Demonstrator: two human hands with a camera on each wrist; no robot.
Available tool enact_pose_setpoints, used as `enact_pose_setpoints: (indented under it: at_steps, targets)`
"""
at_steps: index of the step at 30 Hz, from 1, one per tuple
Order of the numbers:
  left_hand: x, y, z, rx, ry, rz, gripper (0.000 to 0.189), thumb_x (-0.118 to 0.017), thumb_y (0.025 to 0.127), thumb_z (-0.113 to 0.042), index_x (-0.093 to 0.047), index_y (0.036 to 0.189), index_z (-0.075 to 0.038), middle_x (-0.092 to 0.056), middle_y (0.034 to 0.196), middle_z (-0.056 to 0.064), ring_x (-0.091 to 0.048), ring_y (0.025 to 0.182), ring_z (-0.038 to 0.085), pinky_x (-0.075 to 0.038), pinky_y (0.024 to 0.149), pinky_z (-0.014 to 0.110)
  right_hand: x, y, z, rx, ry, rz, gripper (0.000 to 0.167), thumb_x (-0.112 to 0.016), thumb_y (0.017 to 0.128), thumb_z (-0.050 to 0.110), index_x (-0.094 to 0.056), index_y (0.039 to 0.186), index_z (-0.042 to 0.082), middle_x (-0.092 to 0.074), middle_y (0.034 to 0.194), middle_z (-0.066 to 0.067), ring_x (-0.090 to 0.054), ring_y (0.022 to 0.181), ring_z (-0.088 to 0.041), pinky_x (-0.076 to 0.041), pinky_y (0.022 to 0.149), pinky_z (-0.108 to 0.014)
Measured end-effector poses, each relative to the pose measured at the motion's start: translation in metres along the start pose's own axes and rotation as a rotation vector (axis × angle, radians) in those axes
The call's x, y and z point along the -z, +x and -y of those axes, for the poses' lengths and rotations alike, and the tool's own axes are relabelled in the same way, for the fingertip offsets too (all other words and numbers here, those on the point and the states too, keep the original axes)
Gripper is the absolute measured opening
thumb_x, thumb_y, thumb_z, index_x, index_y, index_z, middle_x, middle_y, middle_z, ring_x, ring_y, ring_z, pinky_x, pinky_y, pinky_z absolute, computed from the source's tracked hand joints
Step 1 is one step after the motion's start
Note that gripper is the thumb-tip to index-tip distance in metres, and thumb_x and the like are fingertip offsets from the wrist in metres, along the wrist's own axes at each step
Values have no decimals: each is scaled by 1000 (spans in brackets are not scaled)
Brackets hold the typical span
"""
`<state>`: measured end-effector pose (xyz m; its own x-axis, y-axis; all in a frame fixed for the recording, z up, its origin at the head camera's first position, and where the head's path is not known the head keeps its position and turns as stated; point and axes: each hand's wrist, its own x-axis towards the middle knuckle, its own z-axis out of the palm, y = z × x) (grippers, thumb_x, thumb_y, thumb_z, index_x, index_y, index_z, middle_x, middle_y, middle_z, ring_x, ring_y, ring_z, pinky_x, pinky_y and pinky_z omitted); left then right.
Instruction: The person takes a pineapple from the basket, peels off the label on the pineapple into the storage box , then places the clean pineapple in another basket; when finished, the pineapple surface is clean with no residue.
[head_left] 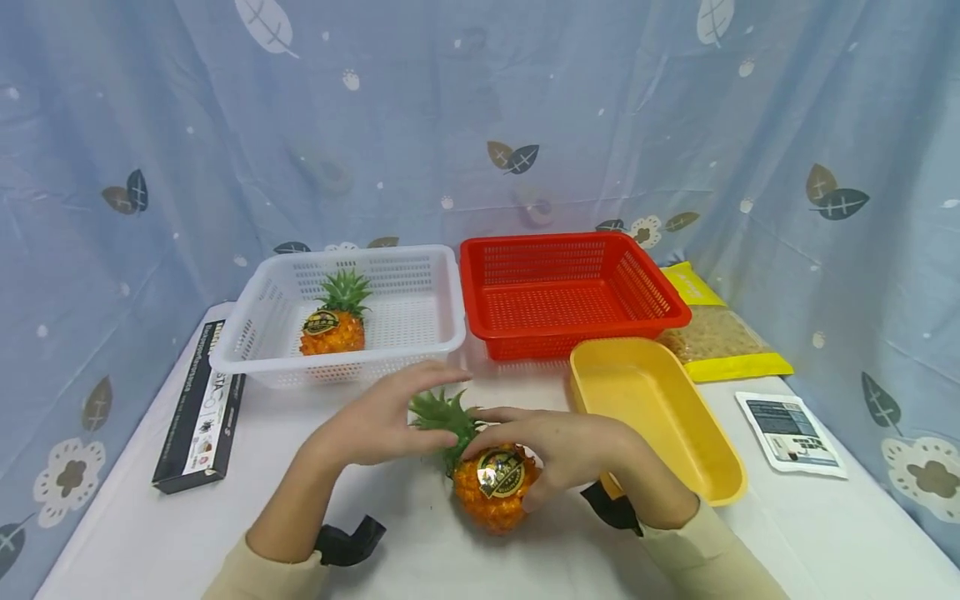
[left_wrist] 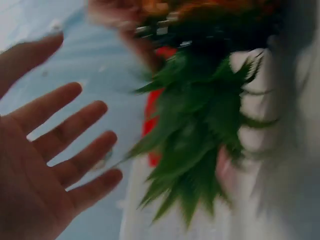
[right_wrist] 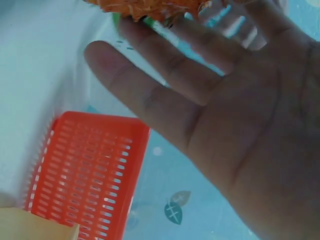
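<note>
A small orange pineapple (head_left: 483,500) with green leaves and a black-and-gold label is at the front middle of the white table. My right hand (head_left: 558,446) holds it from the right, fingers across its top and thumb at its side. Seen from the right wrist, the fingers (right_wrist: 165,95) reach up to the fruit's orange skin. To the left of the leafy crown (left_wrist: 195,125), my left hand (head_left: 382,421) is held with fingers extended and spread, holding nothing. A second pineapple (head_left: 333,329) lies in the white basket (head_left: 262,365).
A red basket (head_left: 570,340) stands beside the white one at the back. In front of it sits a yellow tray (head_left: 637,387). A yellow bag (head_left: 720,337) and a white packet (head_left: 791,433) lie to the right, a black box (head_left: 198,408) to the left.
</note>
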<state>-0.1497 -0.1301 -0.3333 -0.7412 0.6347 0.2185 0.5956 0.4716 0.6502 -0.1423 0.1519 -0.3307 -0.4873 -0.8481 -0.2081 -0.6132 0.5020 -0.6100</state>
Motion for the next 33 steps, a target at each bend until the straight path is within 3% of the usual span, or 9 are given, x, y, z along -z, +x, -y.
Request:
enact_pose_setpoints:
  at_steps: [4, 9, 16, 23, 30, 33]
  targets:
    - [-12, 6, 1, 54, 22, 149, 88, -86, 80, -38, -47, 156, -20, -49, 157, 5, -46, 145, 32, -40, 116, 62, 4, -1, -2, 41, -10, 19, 76, -75, 77, -3, -59, 141, 34, -35, 167, 0, -35, 154, -24, -41, 120, -44]
    - [-14, 5, 4, 92, 55, 239, 96, -88, 77, -39, -43, 158, -17, -50, 157, 6, -47, 144, 31, -40, 117, 59, 9, -4, -3, 14, -50, 10, 76, -71, 77, -3, -60, 141, 37, -41, 164, -1, -40, 151, -23, -40, 120, -50]
    - [-17, 4, 2, 115, 145, 251, 93, -89, 76, -43, -49, 154, -12, -56, 151, 7, -51, 140, 31, -42, 117, 55, 10, -1, -5, 71, -24, 10, 77, -72, 78, -2, -56, 146, 31, -48, 156, 1, -46, 143, -18, -44, 118, -41]
    - [-25, 3, -1, 103, 298, 227, 86, -90, 72, -51, -58, 146, -20, -65, 122, 0, -62, 111, 20, -54, 96, 44, 6, 0, -7, 61, 49, -29, 75, -79, 81, 7, -54, 148, 29, -49, 155, 5, -48, 139, -16, -46, 116, -40]
    - [-28, 2, -5, 194, 263, 263, 86, -90, 71, -53, -59, 146, -23, -58, 112, -3, -56, 99, 15, -52, 84, 38, 7, -6, -9, -29, 123, -166, 70, -78, 89, 27, -49, 153, 24, -53, 152, 5, -56, 133, -23, -54, 105, -47]
    - [-29, 2, -6, 221, 240, 278, 84, -90, 71, -55, -61, 143, -21, -56, 110, -3, -56, 99, 14, -52, 85, 38, 7, -7, -10, -88, 162, -231, 63, -75, 93, 32, -51, 150, 21, -58, 147, 3, -63, 123, -23, -59, 96, -42]
